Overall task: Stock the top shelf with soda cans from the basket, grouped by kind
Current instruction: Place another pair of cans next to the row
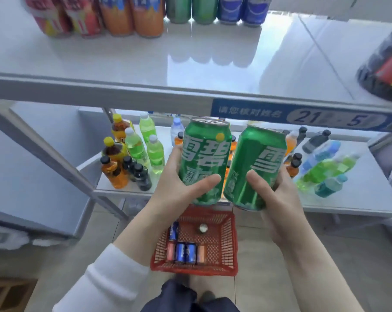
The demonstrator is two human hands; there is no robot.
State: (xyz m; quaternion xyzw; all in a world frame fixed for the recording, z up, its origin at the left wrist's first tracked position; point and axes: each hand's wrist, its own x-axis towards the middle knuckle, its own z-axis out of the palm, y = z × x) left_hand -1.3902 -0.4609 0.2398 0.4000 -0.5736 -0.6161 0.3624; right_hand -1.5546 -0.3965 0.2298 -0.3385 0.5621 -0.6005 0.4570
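Two green cans are up in the middle of the frame, one per hand! The left hand (179,183) is wrapped round the left green can (204,161), thumb across the front low down. That can stands near upright with its lid showing. The right hand (278,194) grasps the right green can (254,167) the same way, thumb on the front, and this one leans with its top toward the right of the frame. Both cans hang close side by side, just under the front edge of the top shelf (123,64). Whether they touch at the bottom, I cannot tell.

Along the back of that shelf, at the top of the frame, the row runs by colour. Red shelf cans (62,16) stand at upper left, then orange shelf cans (132,16), green shelf cans (190,10) and blue shelf cans (242,10). A dark bottle (384,68) sits blurred at the right edge.

Straight below the hands, low in the centre, sits the red basket (195,270). Two blue basket cans (181,253) lie on their sides by the near wall, flanked by pinkish cans (170,251). Another blue can (173,230) lies along the left wall, and a lone upright can (203,228) shows its lid.

Behind the hands, the lower shelf (359,194) carries bottles, with lime-green bottles (145,145) at centre left. A blue label strip (303,115) runs along the top shelf's edge at right. A white sleeve (109,273) covers the left arm at lower left.
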